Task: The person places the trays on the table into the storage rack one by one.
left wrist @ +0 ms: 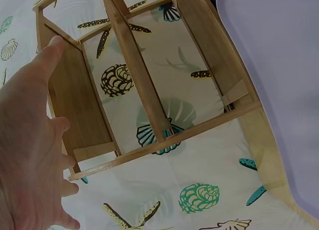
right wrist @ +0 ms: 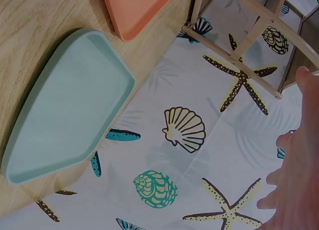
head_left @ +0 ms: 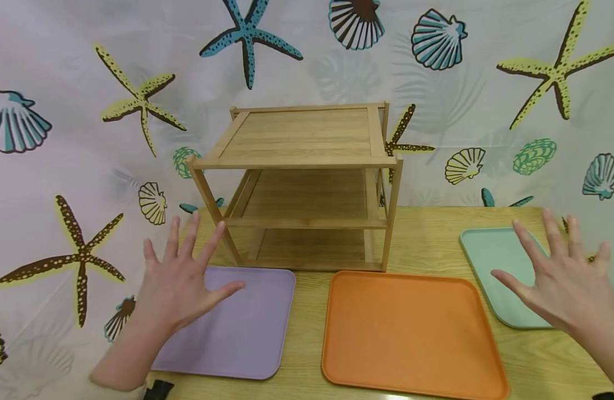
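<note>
My left hand (head_left: 179, 283) is held up with fingers spread, overlapping the purple tray (head_left: 256, 333) in the head view and holding nothing. On the other side my right hand (head_left: 567, 278) is also raised and spread, in front of the mint green tray (head_left: 502, 266). An orange tray (head_left: 407, 333) lies between them on the table. Behind the trays stands a three-tier wooden shelf (head_left: 301, 133) with bare boards. The left wrist view shows the left hand's thumb side (left wrist: 25, 130) overlapping the shelf; in the right wrist view, the right fingers (right wrist: 294, 160) show at the right edge.
The wooden table (head_left: 427, 239) carries the trays and the shelf. Close behind and along the left hangs a white sheet (head_left: 296, 72) printed with starfish and shells. The orange tray's far edge lies near the shelf's front foot.
</note>
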Action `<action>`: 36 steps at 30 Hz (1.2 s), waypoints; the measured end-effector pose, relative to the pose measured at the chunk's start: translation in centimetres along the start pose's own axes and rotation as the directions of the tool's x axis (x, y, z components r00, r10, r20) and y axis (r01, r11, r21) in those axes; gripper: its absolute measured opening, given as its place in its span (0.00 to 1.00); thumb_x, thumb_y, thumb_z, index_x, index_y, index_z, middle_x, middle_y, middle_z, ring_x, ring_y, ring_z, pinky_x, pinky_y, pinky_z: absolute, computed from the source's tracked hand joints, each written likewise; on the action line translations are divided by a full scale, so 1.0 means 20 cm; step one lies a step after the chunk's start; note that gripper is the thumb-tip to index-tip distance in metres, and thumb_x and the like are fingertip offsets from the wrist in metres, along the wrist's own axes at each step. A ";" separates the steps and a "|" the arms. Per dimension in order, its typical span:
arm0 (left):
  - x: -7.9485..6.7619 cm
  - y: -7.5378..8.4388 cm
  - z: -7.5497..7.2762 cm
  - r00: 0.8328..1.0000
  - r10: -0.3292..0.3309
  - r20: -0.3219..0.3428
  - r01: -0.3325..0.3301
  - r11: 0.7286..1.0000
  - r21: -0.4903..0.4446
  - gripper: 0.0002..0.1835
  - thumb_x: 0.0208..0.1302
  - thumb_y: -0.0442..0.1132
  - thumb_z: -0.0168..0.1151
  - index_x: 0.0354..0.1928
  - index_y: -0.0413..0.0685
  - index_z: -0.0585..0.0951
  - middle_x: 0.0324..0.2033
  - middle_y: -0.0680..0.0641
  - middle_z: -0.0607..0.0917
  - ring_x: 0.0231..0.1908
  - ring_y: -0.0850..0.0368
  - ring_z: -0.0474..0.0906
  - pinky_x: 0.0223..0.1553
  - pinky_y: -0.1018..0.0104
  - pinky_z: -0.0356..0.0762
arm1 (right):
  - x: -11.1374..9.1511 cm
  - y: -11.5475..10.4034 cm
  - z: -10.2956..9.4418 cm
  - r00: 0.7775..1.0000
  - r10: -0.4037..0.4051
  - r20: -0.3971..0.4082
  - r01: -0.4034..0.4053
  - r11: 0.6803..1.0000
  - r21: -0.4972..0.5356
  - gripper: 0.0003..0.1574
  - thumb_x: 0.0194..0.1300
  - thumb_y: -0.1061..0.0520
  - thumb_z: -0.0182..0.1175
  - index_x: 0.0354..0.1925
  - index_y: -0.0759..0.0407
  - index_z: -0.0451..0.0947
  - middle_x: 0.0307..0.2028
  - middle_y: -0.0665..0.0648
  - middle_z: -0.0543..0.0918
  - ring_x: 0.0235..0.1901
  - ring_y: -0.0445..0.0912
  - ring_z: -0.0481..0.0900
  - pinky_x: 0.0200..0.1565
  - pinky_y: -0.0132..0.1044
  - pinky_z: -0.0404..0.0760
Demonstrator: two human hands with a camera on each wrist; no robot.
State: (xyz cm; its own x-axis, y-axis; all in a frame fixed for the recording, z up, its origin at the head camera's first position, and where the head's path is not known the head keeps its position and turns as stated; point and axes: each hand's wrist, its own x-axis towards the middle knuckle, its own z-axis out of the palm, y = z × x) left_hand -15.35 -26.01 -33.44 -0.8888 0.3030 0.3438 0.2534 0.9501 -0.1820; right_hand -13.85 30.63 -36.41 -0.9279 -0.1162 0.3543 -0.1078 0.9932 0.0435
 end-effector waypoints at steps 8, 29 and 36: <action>0.03 -0.05 -0.02 0.998 -0.063 0.031 0.065 0.997 -0.047 0.58 0.52 0.79 0.51 0.78 0.61 0.43 0.75 0.40 0.34 0.72 0.40 0.23 0.56 0.19 0.37 | -0.01 0.03 0.00 0.996 0.068 0.060 -0.069 0.997 0.017 0.62 0.61 0.23 0.50 0.78 0.47 0.36 0.74 0.67 0.31 0.70 0.66 0.25 0.56 0.79 0.35; 0.18 -0.23 0.29 0.965 -0.263 0.001 0.136 0.496 -0.858 0.50 0.69 0.45 0.59 0.76 0.61 0.32 0.75 0.41 0.42 0.72 0.37 0.42 0.63 0.29 0.43 | -0.26 0.19 0.25 0.968 0.241 0.070 -0.251 0.908 0.336 0.50 0.75 0.36 0.41 0.76 0.59 0.30 0.69 0.82 0.40 0.63 0.79 0.44 0.56 0.75 0.46; 0.29 -0.27 0.38 0.954 -0.298 0.039 0.126 0.281 -0.951 0.36 0.76 0.43 0.49 0.77 0.54 0.42 0.69 0.35 0.61 0.67 0.40 0.58 0.64 0.48 0.58 | -0.32 0.25 0.33 0.935 0.309 0.174 -0.353 0.863 0.362 0.49 0.77 0.39 0.37 0.74 0.66 0.25 0.54 0.91 0.54 0.50 0.80 0.56 0.46 0.72 0.58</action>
State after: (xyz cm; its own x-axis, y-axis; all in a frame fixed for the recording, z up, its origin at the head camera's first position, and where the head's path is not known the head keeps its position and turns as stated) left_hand -24.80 -29.92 -37.47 -0.9380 0.0031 0.3465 0.3221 0.3766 0.8686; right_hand -10.77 36.42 -44.67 -0.9629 0.1990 0.1822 0.1051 0.8986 -0.4260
